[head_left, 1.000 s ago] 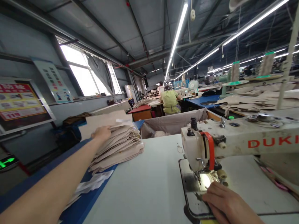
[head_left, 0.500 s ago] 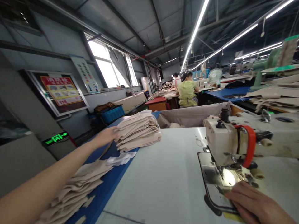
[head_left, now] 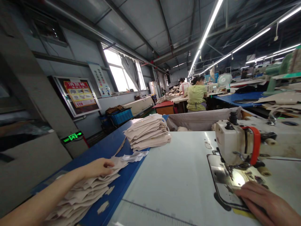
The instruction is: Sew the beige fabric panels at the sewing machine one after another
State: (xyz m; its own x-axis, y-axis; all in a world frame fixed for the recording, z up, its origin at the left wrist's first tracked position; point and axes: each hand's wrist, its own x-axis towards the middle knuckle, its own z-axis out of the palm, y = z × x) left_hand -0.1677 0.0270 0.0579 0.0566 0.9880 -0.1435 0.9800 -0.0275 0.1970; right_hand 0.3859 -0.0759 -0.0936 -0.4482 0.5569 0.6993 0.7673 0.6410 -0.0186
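Observation:
My left hand (head_left: 100,168) rests over the upper end of the near stack of beige fabric pieces (head_left: 94,191), its fingers bent and slightly apart. Just beyond it lie white fabric strips (head_left: 135,156) on the blue table edge. A taller stack of folded beige fabric (head_left: 148,133) sits farther off. On the right, my right hand (head_left: 263,197) lies at the plate of the sewing machine (head_left: 237,141), fingers pressed together below the lit needle area. Whatever is under those fingers is hidden.
The white machine table (head_left: 174,175) has a ruler scale (head_left: 155,213) along its near side. Fabric scraps (head_left: 103,207) lie on the blue surface. Behind the table stands a cloth-lined bin (head_left: 199,119). A co-worker in a yellow-green top (head_left: 196,95) sits farther back.
My left hand has left the far folded stack and come back toward me onto the near stack. The right hand stays at the machine. The view has turned slightly left.

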